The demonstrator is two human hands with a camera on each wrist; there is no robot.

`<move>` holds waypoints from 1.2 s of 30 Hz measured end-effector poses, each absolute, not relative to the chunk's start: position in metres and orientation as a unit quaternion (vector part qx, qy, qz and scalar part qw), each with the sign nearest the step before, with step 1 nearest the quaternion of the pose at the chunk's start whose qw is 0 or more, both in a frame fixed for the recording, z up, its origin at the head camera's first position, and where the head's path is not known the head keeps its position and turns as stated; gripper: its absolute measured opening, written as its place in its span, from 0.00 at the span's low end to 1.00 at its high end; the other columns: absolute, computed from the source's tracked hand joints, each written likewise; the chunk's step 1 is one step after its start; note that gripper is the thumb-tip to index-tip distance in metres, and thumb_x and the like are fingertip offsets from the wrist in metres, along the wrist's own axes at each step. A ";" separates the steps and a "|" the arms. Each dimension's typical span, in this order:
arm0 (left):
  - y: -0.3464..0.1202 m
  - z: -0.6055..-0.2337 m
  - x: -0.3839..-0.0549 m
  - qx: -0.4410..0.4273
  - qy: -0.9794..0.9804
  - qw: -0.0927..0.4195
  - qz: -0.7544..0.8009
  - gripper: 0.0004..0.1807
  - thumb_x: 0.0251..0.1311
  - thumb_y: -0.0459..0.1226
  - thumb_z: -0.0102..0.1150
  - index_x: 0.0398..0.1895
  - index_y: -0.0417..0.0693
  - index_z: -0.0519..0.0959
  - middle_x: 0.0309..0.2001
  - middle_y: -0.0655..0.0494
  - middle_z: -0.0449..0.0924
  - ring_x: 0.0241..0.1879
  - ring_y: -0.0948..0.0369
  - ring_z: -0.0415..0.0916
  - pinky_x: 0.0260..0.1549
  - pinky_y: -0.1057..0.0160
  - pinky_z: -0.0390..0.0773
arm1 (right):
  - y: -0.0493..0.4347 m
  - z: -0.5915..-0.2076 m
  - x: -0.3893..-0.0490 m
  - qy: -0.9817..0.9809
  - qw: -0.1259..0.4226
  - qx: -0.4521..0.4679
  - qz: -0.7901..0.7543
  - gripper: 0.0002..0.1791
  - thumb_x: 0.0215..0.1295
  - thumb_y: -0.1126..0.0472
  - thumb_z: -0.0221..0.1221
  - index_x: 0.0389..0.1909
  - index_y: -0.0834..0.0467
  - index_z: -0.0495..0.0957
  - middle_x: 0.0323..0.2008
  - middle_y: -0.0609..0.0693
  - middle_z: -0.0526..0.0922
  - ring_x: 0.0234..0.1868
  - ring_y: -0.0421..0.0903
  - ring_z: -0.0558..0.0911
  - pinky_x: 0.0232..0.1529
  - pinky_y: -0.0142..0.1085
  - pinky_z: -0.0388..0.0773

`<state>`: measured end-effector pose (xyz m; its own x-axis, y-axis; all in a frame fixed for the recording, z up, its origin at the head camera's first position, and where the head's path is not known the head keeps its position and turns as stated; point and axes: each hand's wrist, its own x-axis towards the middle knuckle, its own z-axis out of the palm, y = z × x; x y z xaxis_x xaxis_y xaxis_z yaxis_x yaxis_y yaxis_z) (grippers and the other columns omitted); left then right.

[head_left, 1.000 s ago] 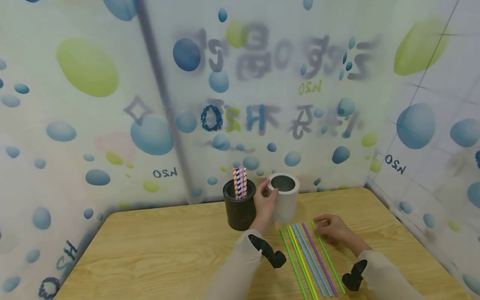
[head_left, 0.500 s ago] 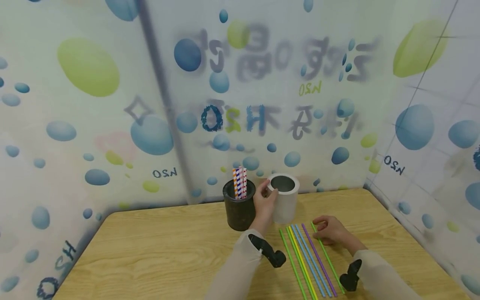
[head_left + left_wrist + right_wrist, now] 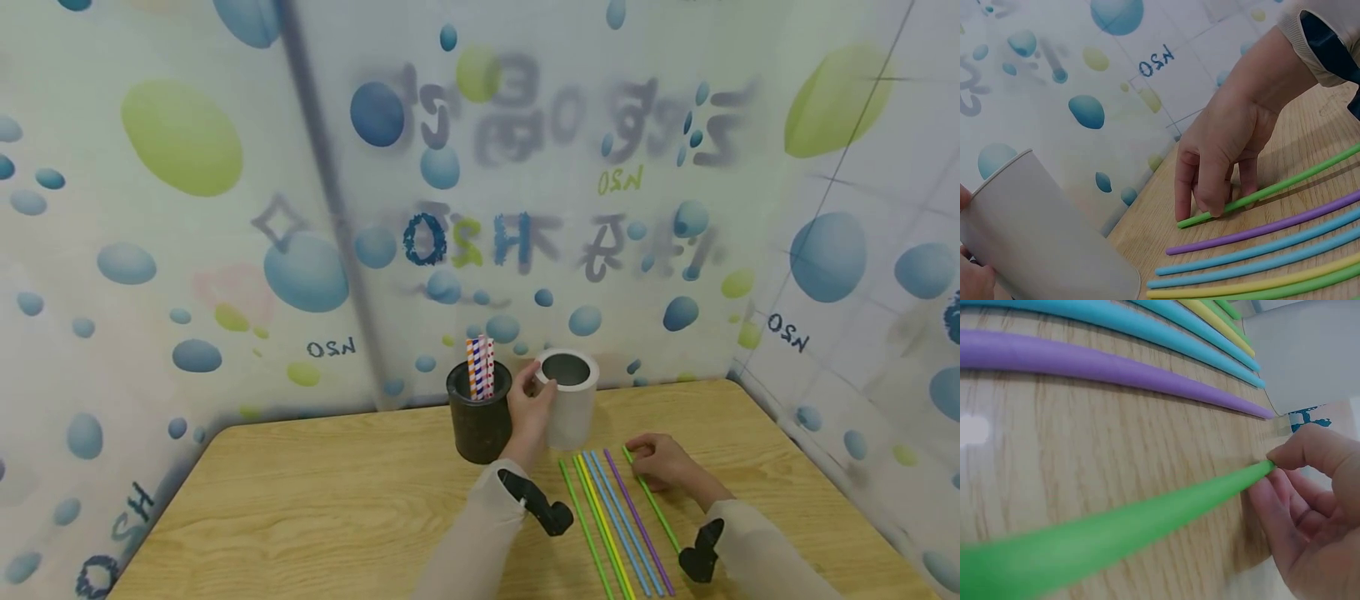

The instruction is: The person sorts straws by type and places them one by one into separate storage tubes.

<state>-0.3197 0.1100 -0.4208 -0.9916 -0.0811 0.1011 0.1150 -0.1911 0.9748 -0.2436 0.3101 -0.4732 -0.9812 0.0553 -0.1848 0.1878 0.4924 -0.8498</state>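
Observation:
My left hand [image 3: 531,417] holds the white cup [image 3: 574,421] by its rim, thumb at the near side; the cup stands upright on the table. To the right, my right hand [image 3: 666,463] pinches the far end of a green straw [image 3: 662,515] between thumb and finger, as the right wrist view shows at the straw's tip [image 3: 1263,469]. Left of that straw, a purple straw [image 3: 637,521], two blue straws [image 3: 1260,253], a yellow straw [image 3: 1260,284] and two more green straws lie side by side on the wood.
A black cup [image 3: 478,437] stands left of my left hand, holding several patterned paper straws [image 3: 481,367]. The wooden table [image 3: 300,500] runs back to a patterned wall [image 3: 390,333], with another wall [image 3: 862,375] along its right side.
My right hand's fingers have closed in on the far end of the rightmost green straw, whose near end has shifted slightly. My left hand has stayed on the white cup.

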 end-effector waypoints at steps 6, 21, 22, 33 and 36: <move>0.110 -0.422 -0.320 -0.013 -0.637 0.068 -0.768 0.21 0.53 0.28 0.58 0.53 0.38 0.74 0.54 0.44 0.71 0.54 0.51 0.66 0.56 0.54 0.65 | 0.309 -0.474 -0.244 0.855 0.067 0.104 -0.503 0.24 0.50 0.70 0.55 0.52 0.72 0.69 0.31 0.53 0.70 0.25 0.45 0.71 0.22 0.36 0.75; 0.110 -0.420 -0.319 -0.020 -0.636 0.060 -0.769 0.20 0.54 0.28 0.57 0.53 0.39 0.73 0.54 0.45 0.71 0.53 0.52 0.66 0.57 0.56 0.65 | 0.312 -0.465 -0.253 0.843 0.049 0.096 -0.527 0.27 0.51 0.71 0.52 0.55 0.73 0.66 0.31 0.56 0.72 0.21 0.45 0.70 0.18 0.36 0.73; 0.109 -0.420 -0.319 -0.018 -0.635 0.057 -0.770 0.20 0.54 0.28 0.57 0.53 0.39 0.73 0.54 0.45 0.71 0.53 0.52 0.66 0.57 0.56 0.65 | 0.312 -0.462 -0.254 0.841 0.045 0.090 -0.531 0.27 0.52 0.71 0.52 0.55 0.73 0.65 0.32 0.57 0.73 0.23 0.45 0.71 0.19 0.36 0.74; 0.108 -0.419 -0.318 -0.016 -0.640 0.051 -0.767 0.21 0.56 0.29 0.57 0.54 0.40 0.73 0.54 0.45 0.71 0.52 0.52 0.66 0.57 0.55 0.65 | 0.312 -0.411 -0.274 0.827 -0.022 0.029 -0.562 0.27 0.57 0.71 0.50 0.60 0.72 0.59 0.36 0.58 0.71 0.35 0.49 0.74 0.33 0.48 0.80; 0.108 -0.418 -0.317 -0.015 -0.641 0.051 -0.766 0.21 0.56 0.29 0.57 0.54 0.40 0.73 0.54 0.46 0.71 0.53 0.52 0.66 0.57 0.55 0.65 | 0.313 -0.394 -0.279 0.818 -0.044 0.013 -0.574 0.27 0.58 0.72 0.49 0.60 0.72 0.58 0.36 0.57 0.71 0.33 0.46 0.74 0.32 0.46 0.80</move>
<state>-0.3172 0.1079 -0.4176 -0.9944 -0.0588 0.0882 0.0972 -0.1729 0.9801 -0.2787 0.3126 -0.3937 -0.9959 0.0710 0.0564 -0.0289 0.3404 -0.9398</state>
